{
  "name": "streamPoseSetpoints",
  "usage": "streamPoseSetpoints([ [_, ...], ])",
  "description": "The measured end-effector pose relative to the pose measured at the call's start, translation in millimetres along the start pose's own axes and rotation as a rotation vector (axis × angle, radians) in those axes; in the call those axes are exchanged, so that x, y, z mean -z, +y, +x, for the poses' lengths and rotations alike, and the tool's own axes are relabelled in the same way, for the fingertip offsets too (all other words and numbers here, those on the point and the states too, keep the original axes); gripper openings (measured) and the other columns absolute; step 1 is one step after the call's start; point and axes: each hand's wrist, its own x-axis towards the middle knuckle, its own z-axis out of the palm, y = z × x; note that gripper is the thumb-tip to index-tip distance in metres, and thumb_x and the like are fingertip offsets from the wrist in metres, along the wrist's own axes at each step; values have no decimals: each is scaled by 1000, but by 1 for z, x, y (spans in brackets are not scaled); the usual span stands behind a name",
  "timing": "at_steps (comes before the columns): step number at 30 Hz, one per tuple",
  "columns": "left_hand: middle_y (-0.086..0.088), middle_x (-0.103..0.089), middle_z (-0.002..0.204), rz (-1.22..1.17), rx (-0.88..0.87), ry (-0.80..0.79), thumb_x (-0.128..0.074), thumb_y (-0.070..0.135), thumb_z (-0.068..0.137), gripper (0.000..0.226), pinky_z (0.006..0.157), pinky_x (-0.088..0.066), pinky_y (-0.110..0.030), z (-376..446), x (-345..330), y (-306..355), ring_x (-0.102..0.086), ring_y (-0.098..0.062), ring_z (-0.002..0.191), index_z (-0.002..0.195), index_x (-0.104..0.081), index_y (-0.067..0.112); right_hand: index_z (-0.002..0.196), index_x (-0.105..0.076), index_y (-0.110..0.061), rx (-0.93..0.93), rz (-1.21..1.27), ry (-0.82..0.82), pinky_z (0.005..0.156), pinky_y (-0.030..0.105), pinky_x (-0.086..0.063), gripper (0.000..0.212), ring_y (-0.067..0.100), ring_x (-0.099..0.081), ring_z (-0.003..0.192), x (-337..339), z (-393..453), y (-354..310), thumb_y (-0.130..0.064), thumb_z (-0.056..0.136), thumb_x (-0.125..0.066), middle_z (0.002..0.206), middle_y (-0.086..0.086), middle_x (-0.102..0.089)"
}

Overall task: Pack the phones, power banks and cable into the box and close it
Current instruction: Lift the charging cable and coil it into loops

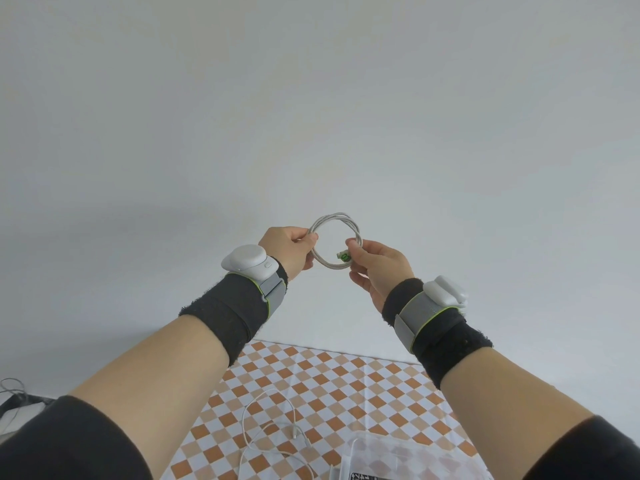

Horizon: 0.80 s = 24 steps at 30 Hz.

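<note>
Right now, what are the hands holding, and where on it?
Both hold one coiled white cable, raised in the air. The left hand pinches the coil's left side; the right hand pinches its right side, near the plug end.

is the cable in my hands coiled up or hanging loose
Coiled. The cable forms a round loop of several turns, pinched between the left hand and right hand.

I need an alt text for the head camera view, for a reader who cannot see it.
Two bare hands, left hand and right hand, hold a coiled white cable up before a plain grey wall. Below, another loose white cable and a clear plastic box lie on an orange-and-white checked tablecloth.
</note>
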Motion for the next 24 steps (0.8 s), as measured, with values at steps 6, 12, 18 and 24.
streamPoseSetpoints([
  [6,0,-56,51,99,42,-28,-66,30,87,18,59,-54,-27,-3,9,-3,-51,-18,51,74,-72,19,93,-70,-8,84,-52,-54,64,23,-54,4,12,-66,69,3,-2,0,-12,93,-68,80,4,-74],
  [12,-10,-66,61,-227,167,-110,-70,12,86,12,59,-60,-31,-8,8,3,-64,-16,50,84,-68,0,86,-70,-11,161,-153,18,64,21,-57,5,8,-70,66,5,0,4,-13,88,-74,72,-1,-76],
  [18,-16,-72,78,-315,161,-141,-72,2,82,15,65,-61,-31,-12,7,4,-72,-21,63,95,-66,-1,85,-70,-14,145,-170,44,64,23,-56,6,7,-66,61,8,1,4,-15,88,-74,69,-4,-75],
  [24,-11,-68,76,-193,88,-132,-74,10,82,16,60,-60,-29,-11,5,4,-65,-16,56,93,-66,1,85,-70,-14,140,-173,4,63,22,-56,5,10,-64,62,7,-4,3,-14,90,-72,69,-4,-75],
])
